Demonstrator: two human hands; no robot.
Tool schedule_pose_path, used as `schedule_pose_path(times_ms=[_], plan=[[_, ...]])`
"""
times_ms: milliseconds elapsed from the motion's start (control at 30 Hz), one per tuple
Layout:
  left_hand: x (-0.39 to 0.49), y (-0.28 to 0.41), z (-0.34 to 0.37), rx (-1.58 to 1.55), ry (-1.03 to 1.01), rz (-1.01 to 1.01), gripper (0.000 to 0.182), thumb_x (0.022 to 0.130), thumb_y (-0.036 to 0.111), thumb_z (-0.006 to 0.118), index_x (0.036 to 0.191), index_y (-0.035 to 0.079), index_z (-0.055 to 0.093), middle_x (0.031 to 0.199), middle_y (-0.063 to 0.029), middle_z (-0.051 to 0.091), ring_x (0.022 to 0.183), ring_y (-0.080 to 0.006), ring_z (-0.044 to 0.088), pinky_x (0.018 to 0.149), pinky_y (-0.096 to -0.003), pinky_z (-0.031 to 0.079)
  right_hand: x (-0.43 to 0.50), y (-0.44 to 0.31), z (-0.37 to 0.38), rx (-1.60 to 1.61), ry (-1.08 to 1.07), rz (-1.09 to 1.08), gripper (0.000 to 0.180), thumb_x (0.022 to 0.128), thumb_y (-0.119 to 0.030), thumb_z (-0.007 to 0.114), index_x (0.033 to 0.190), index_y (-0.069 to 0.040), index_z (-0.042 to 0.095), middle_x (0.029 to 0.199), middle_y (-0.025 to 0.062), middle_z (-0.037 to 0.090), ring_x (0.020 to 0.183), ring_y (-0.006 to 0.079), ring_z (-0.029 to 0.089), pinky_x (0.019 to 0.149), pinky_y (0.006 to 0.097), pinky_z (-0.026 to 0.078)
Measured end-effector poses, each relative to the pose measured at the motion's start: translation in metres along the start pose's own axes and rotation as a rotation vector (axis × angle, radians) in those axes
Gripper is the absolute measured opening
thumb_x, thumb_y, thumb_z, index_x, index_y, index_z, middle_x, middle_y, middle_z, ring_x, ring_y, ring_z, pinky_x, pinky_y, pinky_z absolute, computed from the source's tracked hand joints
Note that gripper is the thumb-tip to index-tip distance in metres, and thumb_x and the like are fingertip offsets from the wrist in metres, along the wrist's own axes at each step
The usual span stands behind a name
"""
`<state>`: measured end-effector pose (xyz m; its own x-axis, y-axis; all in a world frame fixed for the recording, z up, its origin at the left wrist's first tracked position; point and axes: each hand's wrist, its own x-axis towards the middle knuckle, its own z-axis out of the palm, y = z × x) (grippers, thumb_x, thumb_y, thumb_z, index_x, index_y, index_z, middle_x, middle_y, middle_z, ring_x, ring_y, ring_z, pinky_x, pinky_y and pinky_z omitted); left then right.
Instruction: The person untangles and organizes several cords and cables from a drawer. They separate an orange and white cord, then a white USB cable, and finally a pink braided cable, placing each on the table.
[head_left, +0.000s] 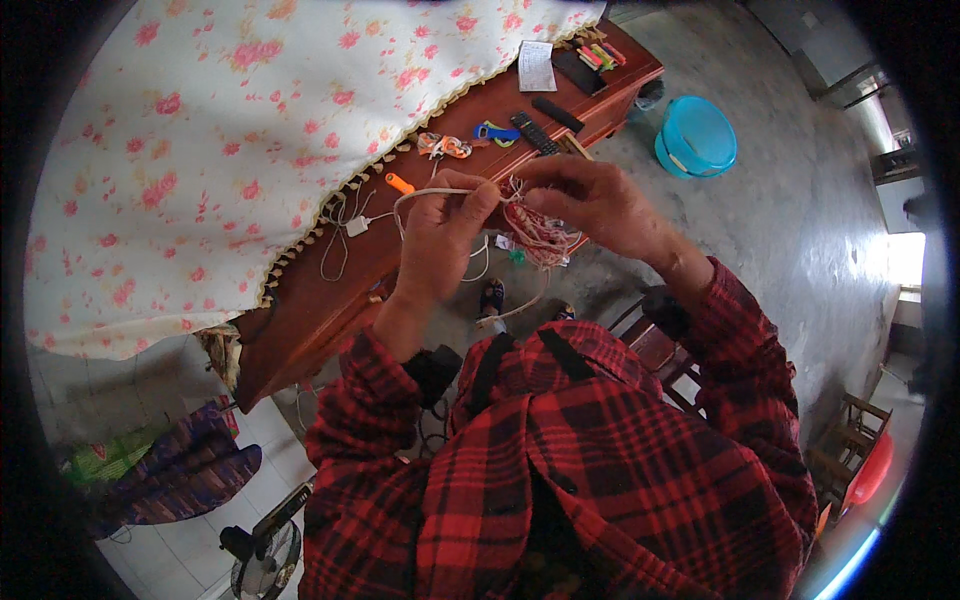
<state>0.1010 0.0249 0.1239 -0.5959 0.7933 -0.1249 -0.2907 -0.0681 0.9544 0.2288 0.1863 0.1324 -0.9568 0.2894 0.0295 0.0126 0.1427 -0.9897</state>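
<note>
A bundle of red and white strands hangs between my hands. My left hand pinches its top together with a pale cord, which loops over my fingers. At the right of the bundle's top, my right hand has its thumb and forefinger close to the loose strand ends; whether it grips one is too small to tell. One more length of pale cord curves below the bundle. Behind my hands on the wooden table lie an orange-handled tool and a coil of orange and white cord.
The reddish wooden table is partly covered by a floral cloth. Remote controls, blue-handled scissors and a written paper lie on it. A blue bucket stands on the floor, and a fan at lower left.
</note>
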Motion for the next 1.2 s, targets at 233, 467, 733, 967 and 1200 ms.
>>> schedule_pose_path(times_ms=[233,467,733,967,1200], plan=[[-0.004,0.002,0.002,0.044,-0.076,-0.108,0.026,0.086,0.014,0.068,0.103,0.003,0.052,0.093,-0.0029,0.057,0.086,-0.0082,0.055,0.077,-0.0228,0.047,0.003,-0.001,0.001,-0.003,-0.174,0.102,0.021,0.09,-0.02,0.062,0.098,-0.001,0.064,0.086,0.0047,0.066,0.078,0.0093,0.059,0.07,0.0253,0.049],[-0.008,-0.004,0.001,0.248,-0.179,-0.16,0.037,0.08,0.011,0.073,0.107,0.003,0.048,0.096,-0.0037,0.057,0.09,-0.0101,0.056,0.08,-0.0249,0.048,0.007,-0.003,-0.004,0.002,-0.25,0.128,0.019,0.091,-0.019,0.06,0.094,0.0,0.061,0.08,0.0038,0.063,0.074,0.0087,0.057,0.067,0.0258,0.048],[-0.01,-0.004,0.007,0.139,-0.135,-0.137,0.029,0.082,0.006,0.068,0.104,0.005,0.051,0.095,-0.0034,0.059,0.088,-0.0115,0.058,0.079,-0.0263,0.05,0.009,-0.007,-0.002,-0.064,-0.22,0.01,0.019,0.092,-0.019,0.058,0.093,0.0,0.061,0.081,0.0061,0.063,0.074,0.0108,0.057,0.068,0.0277,0.049],[-0.009,-0.003,0.005,0.102,-0.204,-0.201,0.028,0.08,0.007,0.069,0.102,0.003,0.053,0.092,-0.0028,0.06,0.085,-0.0098,0.058,0.076,-0.0255,0.048,0.013,0.002,0.0,-0.302,-0.125,-0.258,0.014,0.091,-0.015,0.056,0.09,-0.001,0.058,0.078,0.012,0.06,0.072,0.0227,0.061,0.066,0.0329,0.049],[-0.012,0.004,-0.001,0.189,-0.222,-0.234,0.023,0.083,0.01,0.066,0.103,0.002,0.057,0.091,-0.002,0.06,0.083,-0.009,0.056,0.075,-0.0261,0.048,0.011,0.003,-0.004,-0.199,-0.016,-0.157,0.018,0.092,-0.018,0.056,0.091,0.0,0.059,0.078,0.0123,0.061,0.071,0.0219,0.061,0.064,0.0338,0.048]])
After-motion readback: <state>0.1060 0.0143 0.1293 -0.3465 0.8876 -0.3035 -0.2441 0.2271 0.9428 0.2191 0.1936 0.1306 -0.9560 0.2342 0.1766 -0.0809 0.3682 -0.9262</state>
